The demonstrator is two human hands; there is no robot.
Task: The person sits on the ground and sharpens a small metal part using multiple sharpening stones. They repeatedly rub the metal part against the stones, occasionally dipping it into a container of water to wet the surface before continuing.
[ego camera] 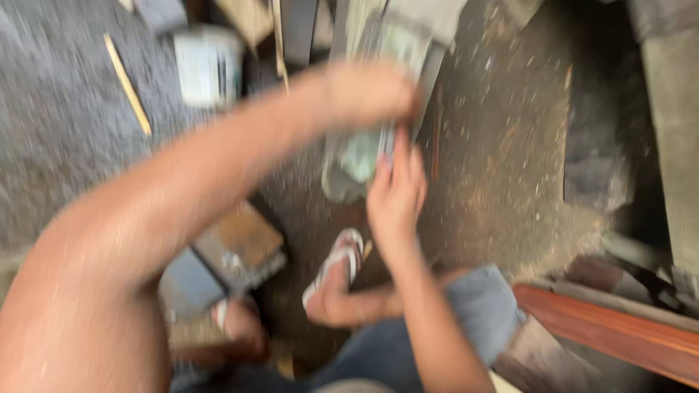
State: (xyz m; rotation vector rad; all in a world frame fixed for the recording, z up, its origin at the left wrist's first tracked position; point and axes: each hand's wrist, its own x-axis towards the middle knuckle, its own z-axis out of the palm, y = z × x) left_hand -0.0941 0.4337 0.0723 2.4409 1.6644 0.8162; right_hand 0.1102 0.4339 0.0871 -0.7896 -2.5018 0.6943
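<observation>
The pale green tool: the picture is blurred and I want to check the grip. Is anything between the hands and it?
Nothing visible is. The left hand lies over the top of the pale green tool, and the right hand touches its lower side with raised fingers. Blur hides how firmly either one grips.

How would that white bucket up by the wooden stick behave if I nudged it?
The white bucket looks squat and upright on the gritty floor, so it would probably slide rather than tip. Its weight depends on contents, which the blur hides. Grit may make it drag.
</observation>
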